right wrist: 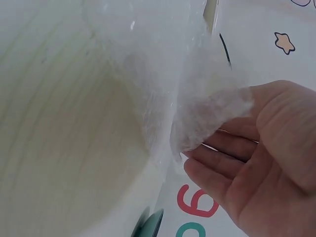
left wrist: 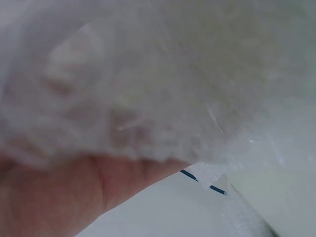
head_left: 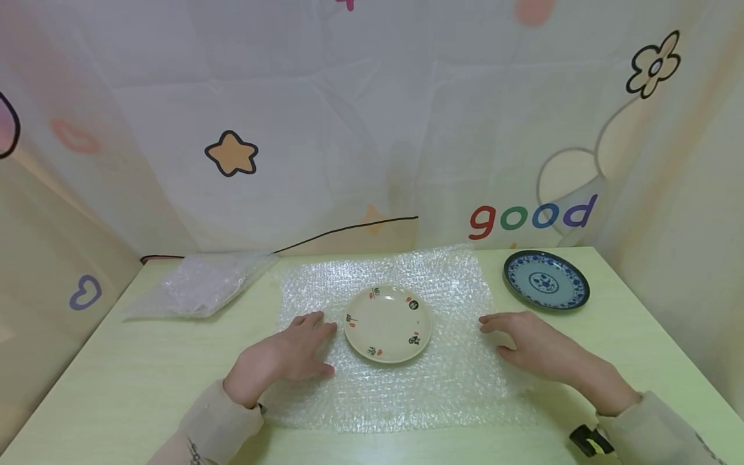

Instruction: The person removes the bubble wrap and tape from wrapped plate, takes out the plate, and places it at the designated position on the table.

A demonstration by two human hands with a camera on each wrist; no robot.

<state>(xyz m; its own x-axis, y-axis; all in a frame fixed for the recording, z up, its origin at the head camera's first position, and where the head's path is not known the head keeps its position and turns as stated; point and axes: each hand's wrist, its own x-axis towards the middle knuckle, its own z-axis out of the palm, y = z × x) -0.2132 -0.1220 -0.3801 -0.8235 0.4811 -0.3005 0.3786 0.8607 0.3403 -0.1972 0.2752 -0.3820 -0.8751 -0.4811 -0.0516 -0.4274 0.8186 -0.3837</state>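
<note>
Cream motif-rimmed plate (head_left: 388,324) centred on bubble wrap (head_left: 395,402), probably weighting it flat; left hand (head_left: 295,351) and right hand (head_left: 531,343) flank it, thumbs apart, apparently gripping nothing.

Looks like smooth, glossy ceramic on the cream plate (head_left: 388,324); shiny, bumpy plastic on the bubble wrap (head_left: 459,290) beneath it; creased, matt cloth on the printed curtain (head_left: 360,148) behind it.

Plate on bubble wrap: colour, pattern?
Cream plate with black and red rim motifs; best in head view.
</note>
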